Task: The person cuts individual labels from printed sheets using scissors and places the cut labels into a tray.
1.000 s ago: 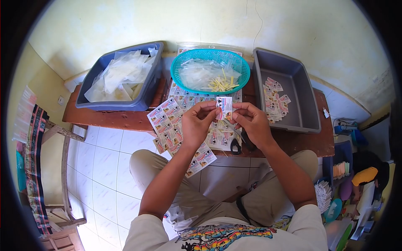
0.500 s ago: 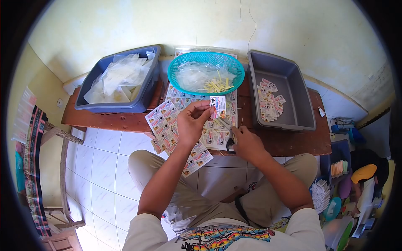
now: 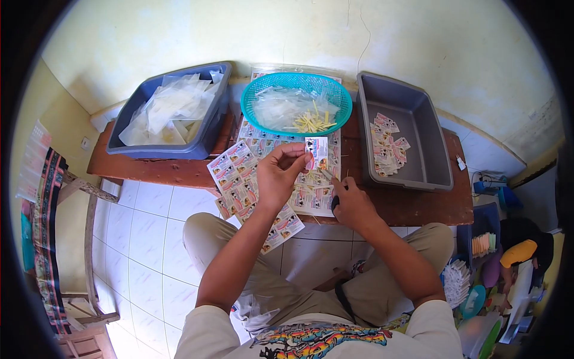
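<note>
Between thumb and fingers, my left hand (image 3: 280,175) pinches a small printed label (image 3: 317,152) upright over the bench. My right hand (image 3: 353,203) is closed round the black handle of a pair of scissors (image 3: 326,174), whose blades point up and left at the label's lower edge. Whether the blades touch the paper I cannot tell. Uncut sheets of printed labels (image 3: 236,173) lie under and left of my hands, some overhanging the bench's front edge. Cut labels (image 3: 387,146) are heaped in the grey tub (image 3: 430,125) on the right.
A teal basket (image 3: 246,105) behind my hands holds clear plastic bags and yellowish strips (image 3: 315,122). On the left, a blue-grey tub (image 3: 209,134) holds translucent sheets. All stand on a reddish-brown wooden bench (image 3: 161,168) against the wall. Another person (image 3: 520,251) is at the far right.
The scissors look less widely spread, their blades nearer together. The label and both hands appear slightly farther right, partly from a small shift of the view.
</note>
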The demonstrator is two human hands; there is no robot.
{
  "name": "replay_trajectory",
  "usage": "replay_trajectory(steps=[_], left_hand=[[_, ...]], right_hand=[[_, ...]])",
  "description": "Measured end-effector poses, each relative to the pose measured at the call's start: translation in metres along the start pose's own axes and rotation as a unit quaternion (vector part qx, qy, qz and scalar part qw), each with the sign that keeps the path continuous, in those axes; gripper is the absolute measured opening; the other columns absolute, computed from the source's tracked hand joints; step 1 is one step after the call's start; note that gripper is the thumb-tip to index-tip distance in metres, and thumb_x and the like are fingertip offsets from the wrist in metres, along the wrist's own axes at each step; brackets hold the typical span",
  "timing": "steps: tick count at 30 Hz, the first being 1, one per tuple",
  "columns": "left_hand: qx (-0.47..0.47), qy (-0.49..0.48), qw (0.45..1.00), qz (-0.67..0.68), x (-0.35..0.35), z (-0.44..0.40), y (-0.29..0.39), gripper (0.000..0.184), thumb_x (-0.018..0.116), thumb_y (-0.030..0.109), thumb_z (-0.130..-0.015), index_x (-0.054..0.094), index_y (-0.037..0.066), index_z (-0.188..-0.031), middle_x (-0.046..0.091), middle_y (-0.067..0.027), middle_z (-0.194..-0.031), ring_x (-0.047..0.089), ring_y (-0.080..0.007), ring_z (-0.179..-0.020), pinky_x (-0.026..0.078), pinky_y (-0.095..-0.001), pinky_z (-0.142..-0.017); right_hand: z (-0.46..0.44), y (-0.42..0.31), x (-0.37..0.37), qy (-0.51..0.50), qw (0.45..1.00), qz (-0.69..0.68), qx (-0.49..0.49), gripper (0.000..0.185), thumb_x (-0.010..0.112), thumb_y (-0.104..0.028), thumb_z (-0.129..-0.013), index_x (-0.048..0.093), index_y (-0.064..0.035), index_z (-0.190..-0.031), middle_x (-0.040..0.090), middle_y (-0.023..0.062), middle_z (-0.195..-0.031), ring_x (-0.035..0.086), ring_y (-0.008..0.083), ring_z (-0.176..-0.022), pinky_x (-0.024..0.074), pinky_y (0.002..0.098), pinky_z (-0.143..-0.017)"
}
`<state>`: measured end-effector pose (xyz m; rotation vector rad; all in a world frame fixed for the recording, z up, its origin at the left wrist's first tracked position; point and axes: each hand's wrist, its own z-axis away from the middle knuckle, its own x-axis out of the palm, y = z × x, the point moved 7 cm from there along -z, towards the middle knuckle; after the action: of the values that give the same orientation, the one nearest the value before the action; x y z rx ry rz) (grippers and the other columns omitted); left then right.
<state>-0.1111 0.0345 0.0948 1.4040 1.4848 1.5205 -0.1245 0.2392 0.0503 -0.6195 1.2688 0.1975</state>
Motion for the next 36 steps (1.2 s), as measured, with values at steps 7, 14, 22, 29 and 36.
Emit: replay_trajectory(steps=[7,14,22,29,36], left_hand=[[0.001,0.009,1.0,-0.011,-0.006,-0.004,-0.001,0.02,0.076,0.0,-0.096,0.071,-0.005,-0.116,0.077,-0.0102,-0.102,0.072,-0.0119,-0.088,0.061,-0.028,-0.075],[-0.002,0.038,0.999,0.001,-0.011,-0.011,0.001,0.02,0.076,-0.001,-0.096,0.071,-0.005,-0.116,0.077,-0.0104,-0.101,0.072,-0.0125,-0.088,0.062,-0.0282,-0.075],[0.012,0.07,0.997,0.018,-0.021,-0.018,0.007,0.024,0.077,-0.001,-0.095,0.069,-0.006,-0.117,0.076,-0.0121,-0.102,0.073,-0.0135,-0.088,0.062,-0.0286,-0.072],[0.014,0.079,0.997,0.021,-0.022,-0.019,0.006,0.022,0.077,0.0,-0.096,0.069,-0.005,-0.116,0.076,-0.012,-0.103,0.073,-0.0137,-0.089,0.062,-0.0288,-0.073],[0.004,0.077,0.997,0.017,-0.02,-0.019,0.004,0.025,0.078,0.001,-0.095,0.069,-0.006,-0.118,0.076,-0.0132,-0.103,0.073,-0.0154,-0.088,0.063,-0.0302,-0.072]], right_hand=[[0.01,-0.004,-0.018,0.014,0.994,-0.109,-0.025,0.078,0.077,-0.01,-0.08,0.049,-0.0075,-0.153,0.052,0.0231,-0.131,0.069,0.0449,-0.107,0.0579,0.0504,-0.096],[0.018,-0.011,-0.042,0.023,0.987,-0.154,-0.036,0.08,0.08,-0.008,-0.078,0.051,-0.0053,-0.152,0.055,0.0208,-0.123,0.067,0.0371,-0.101,0.0571,0.0465,-0.091],[0.029,-0.031,-0.063,0.001,0.96,-0.267,-0.086,0.089,0.087,-0.028,-0.087,0.043,-0.0026,-0.16,0.053,0.0156,-0.108,0.059,0.0277,-0.088,0.0518,0.0389,-0.083],[0.028,-0.034,-0.06,-0.028,0.893,-0.438,-0.101,0.094,0.084,-0.026,-0.092,0.032,-0.0042,-0.166,0.054,0.0123,-0.113,0.058,0.017,-0.093,0.054,0.0301,-0.081],[0.024,-0.039,-0.051,-0.058,0.843,-0.525,-0.105,0.088,0.078,-0.019,-0.097,0.028,-0.0024,-0.167,0.053,0.0116,-0.121,0.058,0.0117,-0.093,0.0536,0.0259,-0.083]])
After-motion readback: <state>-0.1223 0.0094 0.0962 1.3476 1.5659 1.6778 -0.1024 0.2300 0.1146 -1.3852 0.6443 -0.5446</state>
